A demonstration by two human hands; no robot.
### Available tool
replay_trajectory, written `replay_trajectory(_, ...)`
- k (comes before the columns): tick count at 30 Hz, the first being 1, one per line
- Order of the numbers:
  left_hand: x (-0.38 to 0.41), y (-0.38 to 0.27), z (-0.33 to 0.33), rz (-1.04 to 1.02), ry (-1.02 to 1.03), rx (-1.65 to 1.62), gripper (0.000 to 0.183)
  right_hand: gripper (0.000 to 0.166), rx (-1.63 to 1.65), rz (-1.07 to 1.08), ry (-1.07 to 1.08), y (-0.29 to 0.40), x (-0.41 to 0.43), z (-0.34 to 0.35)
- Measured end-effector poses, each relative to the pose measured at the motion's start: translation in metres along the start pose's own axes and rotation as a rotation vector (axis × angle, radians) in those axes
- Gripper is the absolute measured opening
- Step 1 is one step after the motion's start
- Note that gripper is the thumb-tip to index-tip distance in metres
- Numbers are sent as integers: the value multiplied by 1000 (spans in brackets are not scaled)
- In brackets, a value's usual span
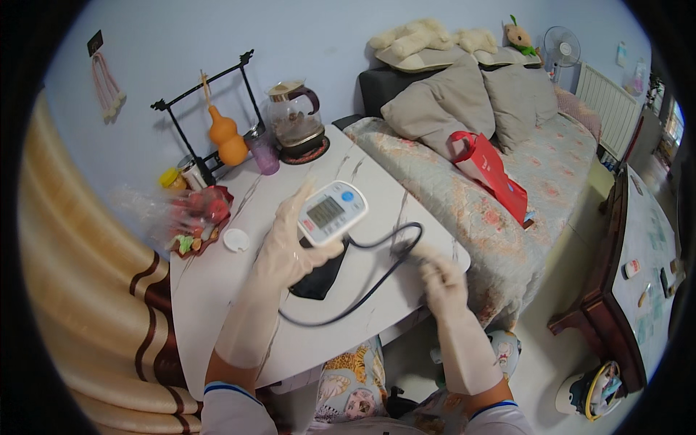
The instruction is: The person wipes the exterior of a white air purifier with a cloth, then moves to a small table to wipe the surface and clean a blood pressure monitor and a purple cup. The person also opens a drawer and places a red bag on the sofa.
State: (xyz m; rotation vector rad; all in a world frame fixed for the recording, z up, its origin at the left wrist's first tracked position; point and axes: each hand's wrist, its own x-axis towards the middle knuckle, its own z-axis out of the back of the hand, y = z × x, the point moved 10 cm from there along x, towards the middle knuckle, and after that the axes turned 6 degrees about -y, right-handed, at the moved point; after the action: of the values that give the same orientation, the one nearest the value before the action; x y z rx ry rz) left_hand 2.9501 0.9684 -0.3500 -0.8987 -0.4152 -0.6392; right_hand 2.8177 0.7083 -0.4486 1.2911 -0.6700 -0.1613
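Note:
A white blood pressure monitor (333, 212) with a grey display and a blue button is held up in my gloved left hand (288, 244), thumb and fingers on its edges. Under it, a black cloth item (321, 277), partly hidden, lies on the white marble-patterned table (217, 310). A dark tube (370, 291) runs from beside the monitor and loops over the table. My gloved right hand (443, 280), blurred, is at the table's right edge near the loop, its fingers curled. Whether it holds part of the tube cannot be told.
Behind stand a glass kettle (296, 117), a purple cup (263, 152) and a black rack with an orange gourd (227, 138). A white lid (236, 240) lies near a red fruit tray (215, 234). A bed with a red bag (492, 176) is at the right; curtains (92, 283) hang left.

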Motion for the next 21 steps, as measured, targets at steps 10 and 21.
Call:
replay_trajectory(10, -72, -85, 2, -180, 186, 59, 107, 44, -129, 732, 179, 177, -73, -58)
replay_trajectory(21, -90, -69, 13, -109, 135, -51, 107, 46, -39, 496, 38, 140, -55, -34)
